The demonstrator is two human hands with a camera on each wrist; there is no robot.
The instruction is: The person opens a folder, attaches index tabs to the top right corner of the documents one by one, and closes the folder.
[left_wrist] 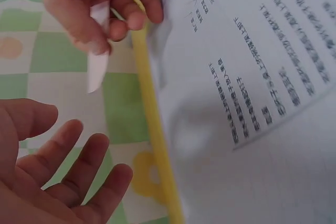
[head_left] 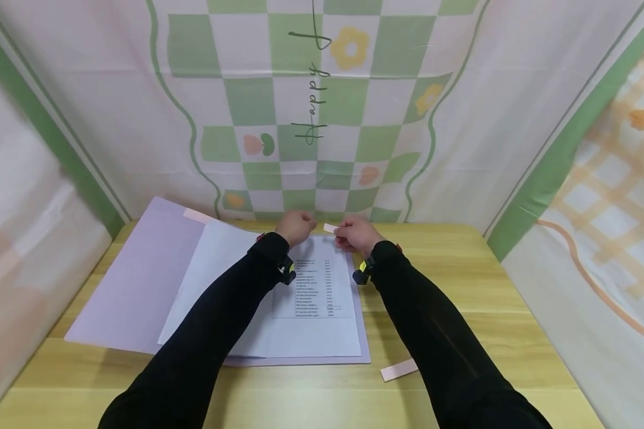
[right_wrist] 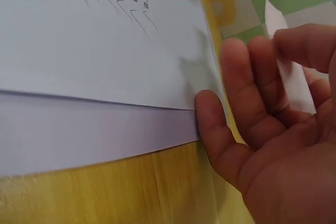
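A small pale pinkish-white strip (right_wrist: 295, 80) is pinched between the thumb and fingers of my right hand (head_left: 358, 235), over the far edge of a lilac folder (head_left: 123, 280). My right fingertips lie against the edge of the paper sheets (head_left: 316, 336) in the right wrist view. Beside it, my left hand (left_wrist: 63, 171) holds nothing, its fingers loosely bent and apart from the strip. The folder lies opened, its cover spread to the left. Printed rows of text and a table show on the top sheet, with handwritten tick marks along one side.
Another pale pink strip (head_left: 399, 370) lies on the wooden table (head_left: 440, 286), partly under my right forearm. A pink strip (head_left: 198, 215) shows at the folder's upper inner edge. Patterned curtains (head_left: 295, 107) rise behind the table and on both sides.
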